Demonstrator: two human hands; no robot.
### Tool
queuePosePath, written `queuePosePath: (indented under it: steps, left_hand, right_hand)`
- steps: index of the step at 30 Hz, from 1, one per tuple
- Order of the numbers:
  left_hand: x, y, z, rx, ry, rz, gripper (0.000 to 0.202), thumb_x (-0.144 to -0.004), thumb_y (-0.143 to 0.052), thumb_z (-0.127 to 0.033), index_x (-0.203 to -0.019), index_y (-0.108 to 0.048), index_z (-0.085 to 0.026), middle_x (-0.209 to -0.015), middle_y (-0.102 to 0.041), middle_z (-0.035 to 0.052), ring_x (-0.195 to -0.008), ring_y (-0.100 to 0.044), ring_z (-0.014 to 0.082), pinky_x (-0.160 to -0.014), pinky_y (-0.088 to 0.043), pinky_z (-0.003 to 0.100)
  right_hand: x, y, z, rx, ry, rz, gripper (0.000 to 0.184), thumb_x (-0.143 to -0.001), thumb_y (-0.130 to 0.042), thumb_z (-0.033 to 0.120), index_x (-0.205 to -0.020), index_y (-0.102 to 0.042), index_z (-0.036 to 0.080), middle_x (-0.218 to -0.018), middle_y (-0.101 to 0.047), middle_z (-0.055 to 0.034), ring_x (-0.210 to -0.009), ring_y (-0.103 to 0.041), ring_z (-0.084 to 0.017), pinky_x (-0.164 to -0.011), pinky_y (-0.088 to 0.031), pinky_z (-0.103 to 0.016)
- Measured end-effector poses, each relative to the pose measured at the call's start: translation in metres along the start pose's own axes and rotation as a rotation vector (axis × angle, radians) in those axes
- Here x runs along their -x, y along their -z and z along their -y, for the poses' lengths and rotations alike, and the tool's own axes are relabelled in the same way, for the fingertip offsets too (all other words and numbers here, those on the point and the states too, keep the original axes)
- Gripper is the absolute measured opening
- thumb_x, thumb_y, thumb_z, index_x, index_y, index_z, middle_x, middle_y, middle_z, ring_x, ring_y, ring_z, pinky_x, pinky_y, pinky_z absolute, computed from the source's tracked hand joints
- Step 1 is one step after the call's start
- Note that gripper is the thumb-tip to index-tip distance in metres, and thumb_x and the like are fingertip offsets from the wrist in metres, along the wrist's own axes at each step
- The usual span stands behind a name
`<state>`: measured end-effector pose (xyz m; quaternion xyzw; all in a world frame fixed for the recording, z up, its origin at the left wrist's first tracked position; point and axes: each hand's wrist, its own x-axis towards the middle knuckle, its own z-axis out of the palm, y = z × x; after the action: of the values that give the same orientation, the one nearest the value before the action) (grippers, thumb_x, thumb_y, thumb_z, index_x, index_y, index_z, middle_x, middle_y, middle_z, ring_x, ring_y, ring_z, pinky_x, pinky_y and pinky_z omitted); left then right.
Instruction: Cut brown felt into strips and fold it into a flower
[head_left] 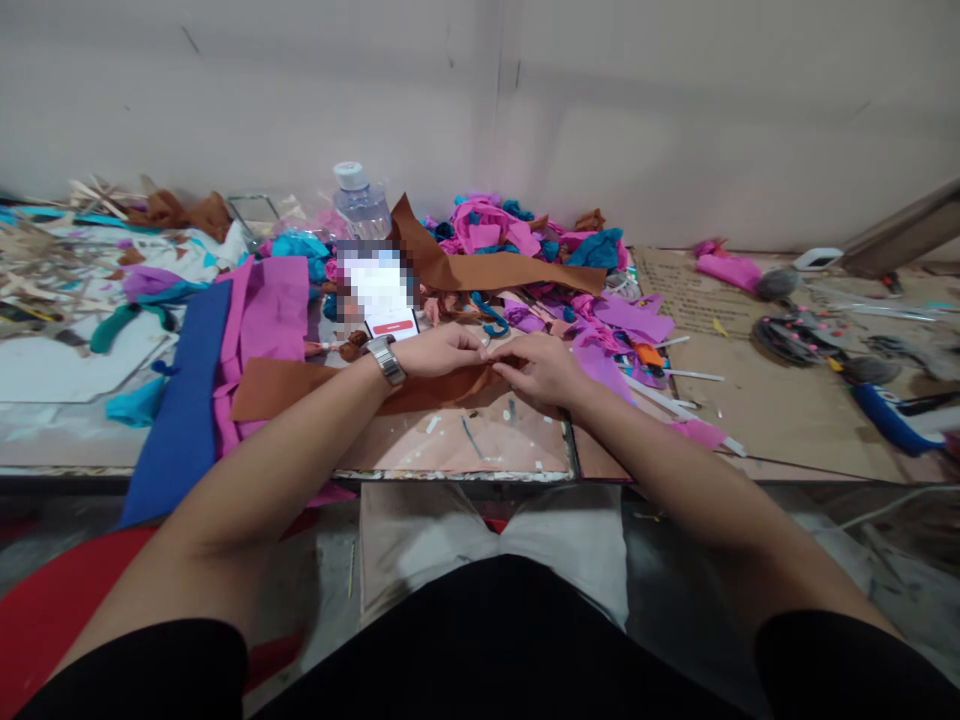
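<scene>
Head view: low worktable topped with tan cardboard (pixel 750 420), spreading under and to both sides of the hands; royal-blue felt sheet (pixel 180 400), draped over the table's near edge, well to the left of the left hand; magenta felt sheet (pixel 270 310), folded, lying between the blue sheet and the left wrist; flat rust-brown felt strip (pixel 285 388), running from beside the magenta sheet rightward under both hands, on the table directly in front of the person; long creased brown felt length (pixel 480 268), just beyond the fingertips; heap of pink, teal and purple felt offcuts (pixel 525 235), farther beyond both hands, against the wall; clear plastic water bottle with white cap (pixel 360 200), beyond the left hand; phone with a red bar on its screen (pixel 391 327), just beyond the left wrist; left hand (pixel 442 350), knuckles up, fingers curled down onto the strip; right hand (pixel 540 368), likewise pressed on it, nearly meeting the left; whether either pinches the felt cannot be told; silver metal wristwatch (pixel 386 360), on the left wrist.
</scene>
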<state>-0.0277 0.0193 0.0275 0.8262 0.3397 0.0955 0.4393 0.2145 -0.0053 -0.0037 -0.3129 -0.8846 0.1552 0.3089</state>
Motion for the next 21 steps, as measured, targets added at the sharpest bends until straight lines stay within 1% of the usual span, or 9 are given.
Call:
queuePosePath:
  steps: [5, 9, 15, 18, 21]
  left_hand:
    - [-0.0023, -0.0017, 0.0018, -0.097, -0.048, -0.024, 0.05, -0.099, -0.049, -0.057, -0.076, -0.062, -0.015, -0.061, -0.043, -0.0024, -0.057, -0.035, 0.0108, -0.057, -0.026, 0.028]
    - [-0.0019, -0.0018, -0.0017, -0.164, -0.046, -0.07, 0.049, -0.098, -0.049, -0.056, -0.072, -0.059, -0.016, -0.061, -0.046, -0.0018, -0.058, -0.038, 0.0116, -0.059, -0.027, 0.028]
    - [-0.0016, -0.0021, -0.0046, -0.16, -0.034, -0.082, 0.05, -0.098, -0.049, -0.056, -0.069, -0.056, -0.016, -0.061, -0.047, -0.0014, -0.059, -0.039, 0.0119, -0.059, -0.028, 0.028]
    - [-0.0027, -0.0031, -0.0018, -0.129, -0.052, -0.094, 0.05, -0.098, -0.05, -0.056, -0.071, -0.059, -0.015, -0.064, -0.051, -0.0004, -0.062, -0.042, 0.0124, -0.06, -0.031, 0.027]
    - [-0.0041, -0.0049, 0.002, -0.092, -0.087, -0.118, 0.049, -0.098, -0.051, -0.057, -0.078, -0.066, -0.015, -0.071, -0.059, 0.001, -0.067, -0.049, 0.0137, -0.065, -0.036, 0.027]
  right_hand:
    - [0.0008, 0.0003, 0.0024, 0.024, -0.026, -0.016, 0.018, -0.092, -0.067, 0.024, -0.106, -0.08, 0.024, -0.102, -0.082, -0.0042, -0.087, -0.073, -0.021, -0.082, -0.053, -0.034]
    - [-0.0003, 0.002, 0.0046, 0.016, -0.037, -0.035, 0.018, -0.093, -0.067, 0.023, -0.105, -0.08, 0.022, -0.102, -0.082, -0.0047, -0.087, -0.074, -0.021, -0.082, -0.054, -0.033]
    - [-0.0012, 0.0022, 0.0065, 0.01, -0.058, -0.041, 0.018, -0.088, -0.069, 0.017, -0.102, -0.08, 0.021, -0.101, -0.082, -0.005, -0.087, -0.075, -0.022, -0.082, -0.055, -0.033]
    - [-0.001, 0.001, 0.005, 0.018, -0.043, -0.047, 0.019, -0.088, -0.069, 0.016, -0.102, -0.08, 0.021, -0.103, -0.082, -0.0047, -0.089, -0.075, -0.021, -0.084, -0.055, -0.033]
    - [-0.0006, -0.0001, 0.0028, 0.039, -0.029, -0.06, 0.018, -0.089, -0.069, 0.017, -0.102, -0.08, 0.022, -0.102, -0.082, -0.0042, -0.089, -0.075, -0.022, -0.085, -0.055, -0.034]
